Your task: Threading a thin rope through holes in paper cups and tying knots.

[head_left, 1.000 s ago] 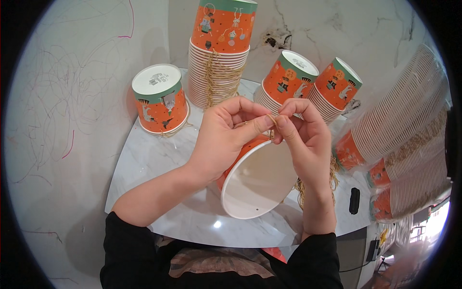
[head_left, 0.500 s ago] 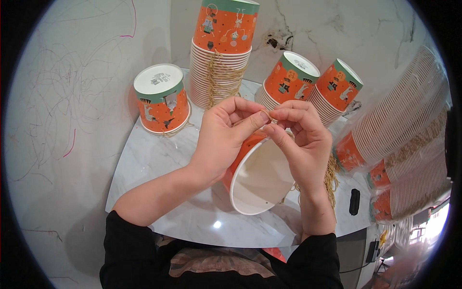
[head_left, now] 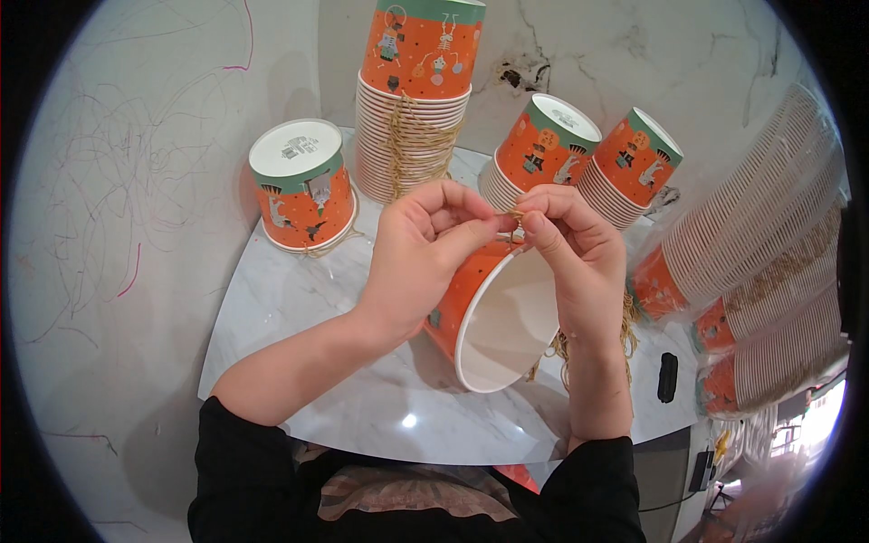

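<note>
An orange paper bucket (head_left: 508, 319) lies tipped on the table, its white inside turned toward me. Above its upper rim, a thin tan cord (head_left: 519, 217) is pinched between the fingertips of my left hand (head_left: 425, 237) and my right hand (head_left: 577, 244). Both hands are closed, with fingers almost meeting at the cord. The cord runs down to the bucket's rim; whether it passes through a hole there I cannot tell. A bundle of loose tan cords (head_left: 628, 337) hangs beside my right wrist, partly hidden by it.
An upside-down orange bucket (head_left: 308, 213) with a cord stands at the left. Behind are a tall bucket stack (head_left: 425, 54) draped with cords and two shorter stacks (head_left: 548, 145). Plastic-wrapped bucket stacks (head_left: 751, 208) lean at the right. A small black object (head_left: 667, 378) lies on the marbled table (head_left: 317, 398).
The bucket has turned and shifted slightly right, showing more of its orange side. My fingertips have moved a little apart, so the cord between them now shows.
</note>
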The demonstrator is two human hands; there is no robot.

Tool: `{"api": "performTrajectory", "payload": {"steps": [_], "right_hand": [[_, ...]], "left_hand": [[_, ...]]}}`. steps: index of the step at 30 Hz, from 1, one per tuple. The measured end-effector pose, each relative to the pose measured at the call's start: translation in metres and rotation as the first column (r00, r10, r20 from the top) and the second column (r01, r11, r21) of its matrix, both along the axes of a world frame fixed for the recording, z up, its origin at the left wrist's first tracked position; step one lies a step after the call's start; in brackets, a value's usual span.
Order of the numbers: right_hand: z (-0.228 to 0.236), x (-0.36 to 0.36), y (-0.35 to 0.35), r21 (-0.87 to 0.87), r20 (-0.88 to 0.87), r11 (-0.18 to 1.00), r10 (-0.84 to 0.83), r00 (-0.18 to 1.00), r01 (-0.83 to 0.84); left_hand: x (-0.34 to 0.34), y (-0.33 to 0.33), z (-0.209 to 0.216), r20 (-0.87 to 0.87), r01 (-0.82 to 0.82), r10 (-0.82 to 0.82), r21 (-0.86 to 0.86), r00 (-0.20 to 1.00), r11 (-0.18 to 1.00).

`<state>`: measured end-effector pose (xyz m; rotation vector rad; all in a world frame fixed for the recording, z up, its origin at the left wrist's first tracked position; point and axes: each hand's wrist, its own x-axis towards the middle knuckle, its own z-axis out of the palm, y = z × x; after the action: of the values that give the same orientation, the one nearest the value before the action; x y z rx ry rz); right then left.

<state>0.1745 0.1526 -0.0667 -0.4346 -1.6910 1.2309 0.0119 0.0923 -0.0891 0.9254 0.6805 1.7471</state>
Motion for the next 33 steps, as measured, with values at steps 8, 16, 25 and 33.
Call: {"api": "performTrajectory", "payload": {"steps": [8,16,25,33], "right_hand": [[-0.003,-0.003,0.000,-0.002,-0.018,1.000,0.027,0.999,-0.027],[0.004,0.004,0.005,0.034,0.074,0.999,-0.008,0.997,0.005],[0.008,0.008,0.011,0.278,0.171,0.956,-0.149,0.974,0.098],[0.005,0.008,0.015,0.327,0.170,0.937,-0.185,0.968,0.122]], "left_hand": [[0.001,-0.002,-0.003,-0.123,-0.020,0.020,0.001,0.992,1.000],[0.000,0.000,-0.001,-0.104,0.025,-0.024,0.011,0.994,1.000],[-0.012,-0.002,0.002,-0.278,-0.001,-0.011,-0.046,0.960,0.999],[-0.006,-0.004,0.001,-0.288,0.074,-0.087,-0.055,0.954,0.996]]}}
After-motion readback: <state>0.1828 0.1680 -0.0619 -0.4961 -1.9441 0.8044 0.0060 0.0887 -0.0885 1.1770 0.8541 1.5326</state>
